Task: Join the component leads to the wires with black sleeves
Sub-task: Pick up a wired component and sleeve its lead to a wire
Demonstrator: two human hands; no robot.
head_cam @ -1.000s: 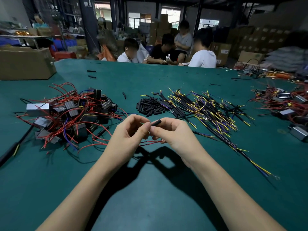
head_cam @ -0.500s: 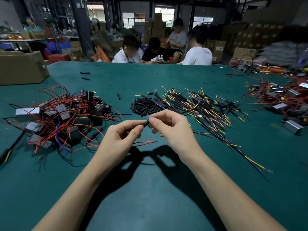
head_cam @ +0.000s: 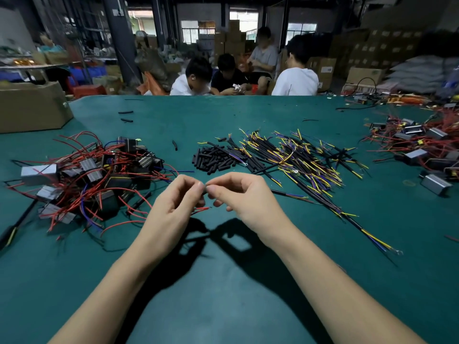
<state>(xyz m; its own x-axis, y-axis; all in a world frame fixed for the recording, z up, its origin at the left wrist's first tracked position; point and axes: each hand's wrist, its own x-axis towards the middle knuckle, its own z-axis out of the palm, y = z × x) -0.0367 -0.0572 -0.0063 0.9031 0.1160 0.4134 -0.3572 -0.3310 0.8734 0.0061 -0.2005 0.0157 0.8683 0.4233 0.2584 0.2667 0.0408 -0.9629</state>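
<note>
My left hand point(head_cam: 173, 207) and my right hand point(head_cam: 244, 198) meet fingertip to fingertip above the green table point(head_cam: 223, 294). Between them they pinch a short black sleeve point(head_cam: 204, 188), almost wholly covered by the fingers. Red leads point(head_cam: 201, 209) poke out below my left fingers. A pile of components with red and blue leads point(head_cam: 94, 175) lies to the left. Loose black sleeves point(head_cam: 213, 158) are heaped just beyond my hands. A spread of black-sheathed wires with yellow and blue ends point(head_cam: 298, 160) lies to the right.
A cardboard box point(head_cam: 32, 108) stands at the far left. More components with red leads point(head_cam: 419, 147) lie at the far right. Several people sit beyond the table's far edge. Stray sleeve pieces point(head_cam: 125, 115) lie on the far part of the table.
Both hands have drawn closer together, and the black sleeve, plainly visible a second ago at my right fingertips, is now nearly hidden between the fingertips. The camera view shifted slightly.
</note>
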